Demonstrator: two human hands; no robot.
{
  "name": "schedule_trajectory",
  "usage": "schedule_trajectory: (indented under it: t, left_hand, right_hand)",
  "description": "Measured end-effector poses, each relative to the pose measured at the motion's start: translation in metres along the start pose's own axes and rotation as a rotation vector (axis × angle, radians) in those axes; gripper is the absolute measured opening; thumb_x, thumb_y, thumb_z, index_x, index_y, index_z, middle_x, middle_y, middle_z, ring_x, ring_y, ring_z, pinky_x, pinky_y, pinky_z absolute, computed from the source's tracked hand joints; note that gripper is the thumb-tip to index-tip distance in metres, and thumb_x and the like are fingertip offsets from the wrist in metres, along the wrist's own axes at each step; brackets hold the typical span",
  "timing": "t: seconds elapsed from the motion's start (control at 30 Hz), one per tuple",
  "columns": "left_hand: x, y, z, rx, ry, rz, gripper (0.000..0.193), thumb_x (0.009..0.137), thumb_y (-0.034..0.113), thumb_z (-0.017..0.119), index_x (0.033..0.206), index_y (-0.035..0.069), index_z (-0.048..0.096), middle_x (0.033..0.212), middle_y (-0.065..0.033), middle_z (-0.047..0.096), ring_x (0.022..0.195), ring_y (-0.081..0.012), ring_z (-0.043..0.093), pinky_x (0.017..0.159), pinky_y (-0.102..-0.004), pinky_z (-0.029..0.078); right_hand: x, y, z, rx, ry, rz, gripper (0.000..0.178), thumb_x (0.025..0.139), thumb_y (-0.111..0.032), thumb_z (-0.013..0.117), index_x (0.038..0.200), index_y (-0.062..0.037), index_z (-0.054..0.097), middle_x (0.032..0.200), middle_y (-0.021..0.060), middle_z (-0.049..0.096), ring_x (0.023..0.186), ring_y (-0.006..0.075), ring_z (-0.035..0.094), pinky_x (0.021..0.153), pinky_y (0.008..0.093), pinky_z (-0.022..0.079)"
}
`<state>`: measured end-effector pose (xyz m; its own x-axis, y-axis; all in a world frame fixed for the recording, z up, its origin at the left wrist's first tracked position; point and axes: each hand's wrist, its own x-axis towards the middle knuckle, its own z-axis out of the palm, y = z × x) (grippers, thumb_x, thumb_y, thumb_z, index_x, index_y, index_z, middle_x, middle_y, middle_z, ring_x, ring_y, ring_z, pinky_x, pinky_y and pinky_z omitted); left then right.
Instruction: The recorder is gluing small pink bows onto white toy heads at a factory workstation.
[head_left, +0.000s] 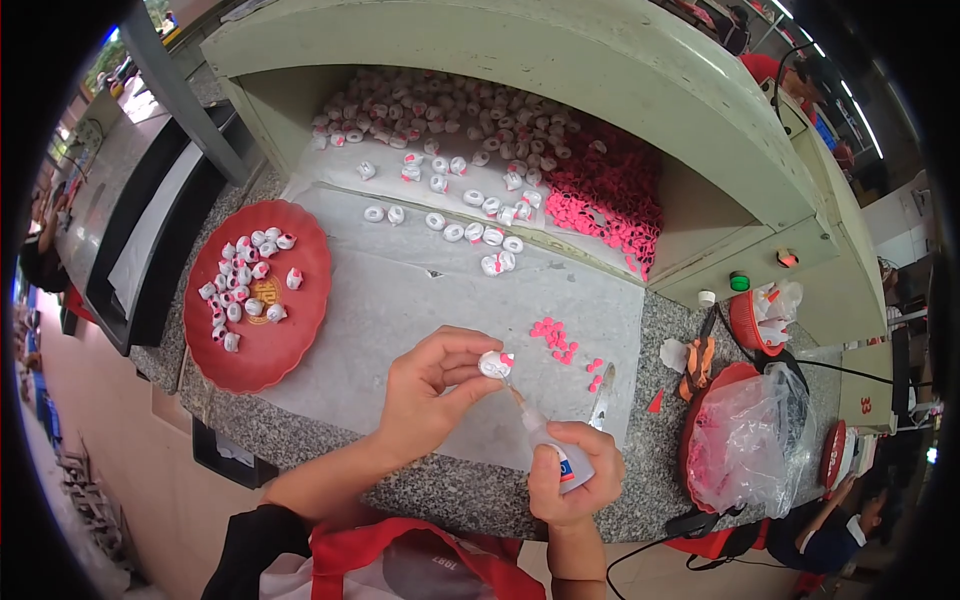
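Observation:
A small white figurine head with a pink bow [496,364] is pinched between the thumb and fingers of my left hand [437,378]. My right hand [582,474] grips a glue bottle [566,455], its thin nozzle tilted up against or very close to the underside of the white piece. Right of my hands, small pink pieces [556,337] lie scattered on the white paper sheet [400,300]. A metal blade-like tool [603,398] rests beside them.
On the left stands a red scalloped plate [205,340] with several white pieces. A pale green cabinet [480,45] at the back holds piled white pieces [440,105] and pink parts [605,195]. At right are a red basket [745,325] and a clear plastic bag [750,440].

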<state>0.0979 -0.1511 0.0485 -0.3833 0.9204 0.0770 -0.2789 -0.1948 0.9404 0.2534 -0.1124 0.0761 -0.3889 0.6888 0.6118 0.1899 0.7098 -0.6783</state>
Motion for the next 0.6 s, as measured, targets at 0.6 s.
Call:
schedule_trajectory:
  t: [0.6]
  left_hand:
    - [0.0003,0.0002,-0.0013,-0.044,-0.016,-0.038,0.029,0.075,-0.013,0.054,0.103,-0.005,0.049,0.102,-0.0101,0.053,0.097,-0.0166,0.055,0.083,-0.0265,0.047]
  right_hand:
    - [0.0004,0.0023,-0.0024,0.039,-0.015,0.043,0.019,0.066,-0.005,0.061,0.083,0.0019,0.055,0.071,0.0106,0.062,0.055,0.0205,0.060,0.050,0.0274,0.048]
